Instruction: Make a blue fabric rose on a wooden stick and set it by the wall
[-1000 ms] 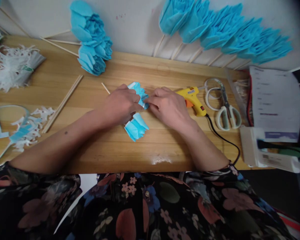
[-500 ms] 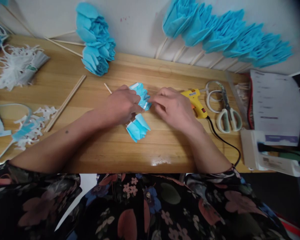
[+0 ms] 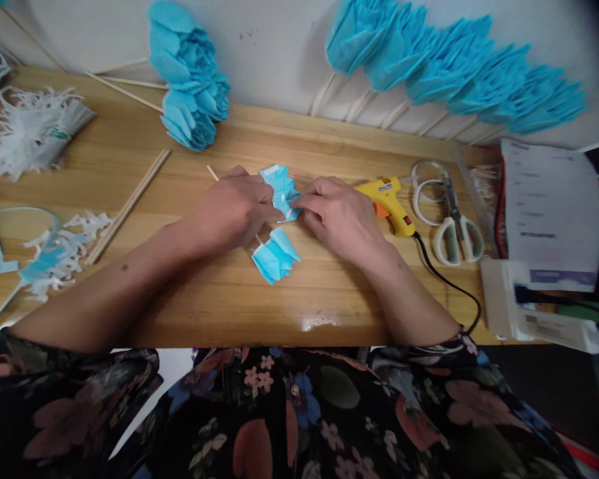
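A pleated piece of blue mask fabric point(image 3: 282, 185) with white strips along it lies on the table between my hands. My left hand point(image 3: 242, 205) is closed, its fingers on the left and lower part of the piece. With thumb and index finger together, my right hand point(image 3: 343, 214) pinches the right edge of the same piece. Just below lies a small blue flower bud point(image 3: 276, 257) on a thin wooden stick point(image 3: 212, 173), which runs under my left hand. My left fingertips are partly hidden.
A yellow glue gun point(image 3: 394, 203), scissors point(image 3: 458, 239) and a white power strip point(image 3: 504, 299) are on the right. Finished blue flowers point(image 3: 444, 63) lean on the wall; more point(image 3: 190, 80) lie back left. Sticks point(image 3: 130, 206), white scraps point(image 3: 80, 246) and a strap bundle point(image 3: 40, 130) are left.
My hands stay at the blue fabric piece, with small finger movements. The left hand has shifted slightly, and more of the piece and of the stick by the bud shows.
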The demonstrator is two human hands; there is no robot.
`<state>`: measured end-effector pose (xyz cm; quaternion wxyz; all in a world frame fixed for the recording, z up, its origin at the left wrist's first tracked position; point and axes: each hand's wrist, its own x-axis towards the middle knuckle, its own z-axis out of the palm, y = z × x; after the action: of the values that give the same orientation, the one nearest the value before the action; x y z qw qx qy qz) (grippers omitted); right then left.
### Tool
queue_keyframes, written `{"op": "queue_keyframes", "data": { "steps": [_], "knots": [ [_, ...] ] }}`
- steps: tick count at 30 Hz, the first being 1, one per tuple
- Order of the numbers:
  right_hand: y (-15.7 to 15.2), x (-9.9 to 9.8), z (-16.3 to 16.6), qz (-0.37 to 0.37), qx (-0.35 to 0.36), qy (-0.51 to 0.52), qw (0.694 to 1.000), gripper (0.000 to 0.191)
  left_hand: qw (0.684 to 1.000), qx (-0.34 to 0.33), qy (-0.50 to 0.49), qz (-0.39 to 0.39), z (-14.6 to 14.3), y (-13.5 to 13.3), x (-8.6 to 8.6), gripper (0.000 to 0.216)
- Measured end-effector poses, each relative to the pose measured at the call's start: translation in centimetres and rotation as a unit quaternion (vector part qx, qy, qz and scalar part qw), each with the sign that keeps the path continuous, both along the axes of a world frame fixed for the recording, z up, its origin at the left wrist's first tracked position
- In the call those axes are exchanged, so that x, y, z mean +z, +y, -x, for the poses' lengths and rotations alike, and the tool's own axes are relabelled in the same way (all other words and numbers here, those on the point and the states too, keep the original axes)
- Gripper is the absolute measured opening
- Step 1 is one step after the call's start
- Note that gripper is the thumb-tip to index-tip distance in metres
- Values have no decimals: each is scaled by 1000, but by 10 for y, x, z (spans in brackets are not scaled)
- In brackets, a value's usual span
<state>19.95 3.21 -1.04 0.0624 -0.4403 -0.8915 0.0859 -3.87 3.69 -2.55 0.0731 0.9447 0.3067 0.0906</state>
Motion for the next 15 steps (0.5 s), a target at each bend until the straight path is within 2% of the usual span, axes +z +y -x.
{"op": "queue_keyframes", "data": {
  "steps": [4, 9, 12, 15],
  "knots": [
    [0, -3, -3, -3, 8, 17, 1000, 30, 1000, 10, 14, 21, -1, 0, -4, 32],
    [-4, 0, -4, -11, -5, 58, 998, 27, 1000, 7, 25, 4, -1, 0, -6, 30],
    [-6, 0, 0, -7, 6, 53, 999, 21, 999, 1, 32, -8, -1, 0, -6, 29],
    [-7, -3, 3, -6, 23, 36, 999, 23, 999, 2, 38, -11, -1, 0, -6, 30]
  ]
}}
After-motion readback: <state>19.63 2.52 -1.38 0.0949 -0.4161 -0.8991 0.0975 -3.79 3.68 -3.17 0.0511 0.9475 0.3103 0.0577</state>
